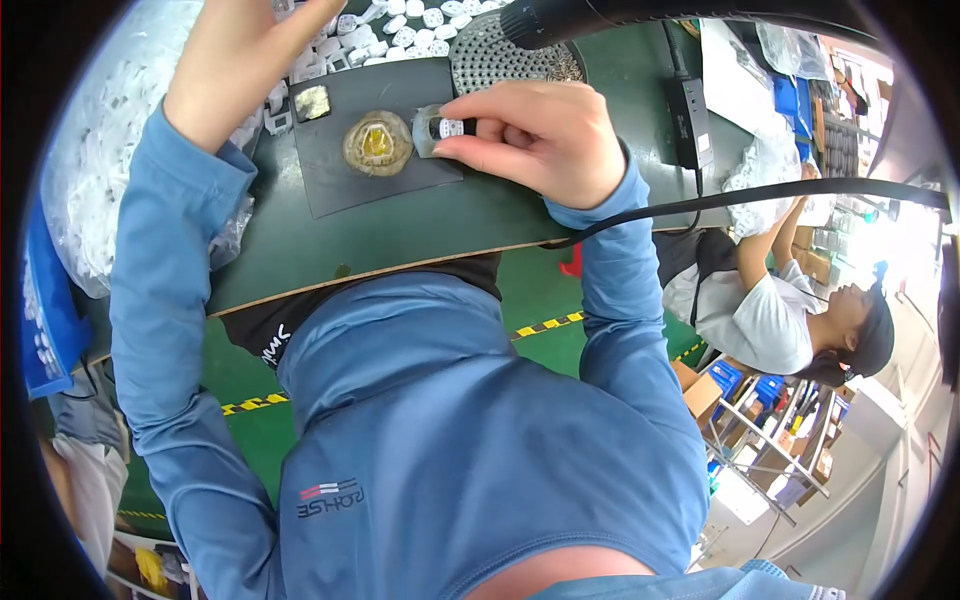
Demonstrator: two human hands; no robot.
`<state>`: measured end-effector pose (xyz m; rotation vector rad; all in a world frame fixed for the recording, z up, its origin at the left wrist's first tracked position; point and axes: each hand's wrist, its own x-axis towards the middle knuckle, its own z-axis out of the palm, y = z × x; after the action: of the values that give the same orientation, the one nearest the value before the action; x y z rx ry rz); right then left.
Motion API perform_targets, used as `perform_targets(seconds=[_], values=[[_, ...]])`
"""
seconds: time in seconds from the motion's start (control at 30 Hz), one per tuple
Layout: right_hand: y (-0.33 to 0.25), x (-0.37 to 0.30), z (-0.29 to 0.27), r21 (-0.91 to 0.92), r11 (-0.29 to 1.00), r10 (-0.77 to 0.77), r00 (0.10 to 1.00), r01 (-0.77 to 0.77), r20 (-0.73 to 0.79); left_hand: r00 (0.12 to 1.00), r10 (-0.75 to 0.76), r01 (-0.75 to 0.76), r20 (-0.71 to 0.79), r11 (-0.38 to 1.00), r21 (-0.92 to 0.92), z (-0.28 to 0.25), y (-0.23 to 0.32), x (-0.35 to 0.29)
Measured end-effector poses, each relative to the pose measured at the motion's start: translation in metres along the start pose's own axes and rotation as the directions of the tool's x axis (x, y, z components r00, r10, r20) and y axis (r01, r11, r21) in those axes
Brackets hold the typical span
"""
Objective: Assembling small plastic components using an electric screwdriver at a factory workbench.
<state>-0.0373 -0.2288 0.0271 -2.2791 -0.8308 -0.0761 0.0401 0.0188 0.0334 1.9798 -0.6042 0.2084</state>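
My right hand [550,140] is closed in a pinch on a small white-and-black part [450,128], with thumb and forefinger at its right side. A translucent greyish piece [424,132] shows at the part's left; I cannot tell whether they are joined. Just left of it, a round yellowish fixture [362,150] with a clear piece at its centre rests on a dark mat [330,185]. My left hand [235,60] reaches past the upper edge near a pile of small white plastic parts [405,38]. Only its thumb shows, stretched out; the other fingers are cut off.
A perforated round grey tray [490,65] holds small screws [565,68]. Above it juts a thick black tube [600,18]. A black cable [760,200] crosses by my right forearm. Bagged white parts [110,150] lie left. Another person [770,320] works at right.
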Motion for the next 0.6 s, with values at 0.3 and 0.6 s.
perform_targets(seconds=[0.3,0.6], values=[[0.004,-0.001,0.017,0.008,0.996,-0.087,0.991,0.088,-0.097,0.991,-0.133,0.133,-0.014,0.991,0.027,-0.002,0.0,0.0],[0.003,-0.009,0.015,-0.123,0.984,-0.143,0.979,0.126,-0.144,0.974,0.215,-0.222,0.069,0.968,0.116,0.005,-0.034,0.001]])
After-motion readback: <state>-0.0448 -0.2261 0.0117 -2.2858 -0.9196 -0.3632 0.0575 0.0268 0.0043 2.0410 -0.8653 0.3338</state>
